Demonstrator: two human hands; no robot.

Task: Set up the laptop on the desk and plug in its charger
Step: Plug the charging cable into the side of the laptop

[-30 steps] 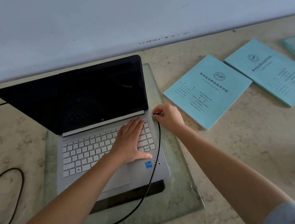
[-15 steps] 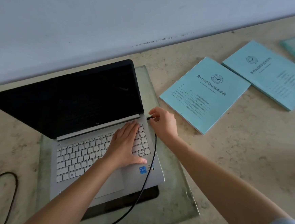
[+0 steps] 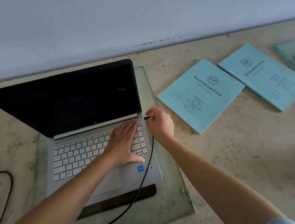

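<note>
marble desk; right hand pinches charger plug beside laptop

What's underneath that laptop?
The laptop sits on a greenish glass slab lying on the stone desk. A dark patch shows beneath its front edge; whatever else lies under the laptop is covered.
</note>
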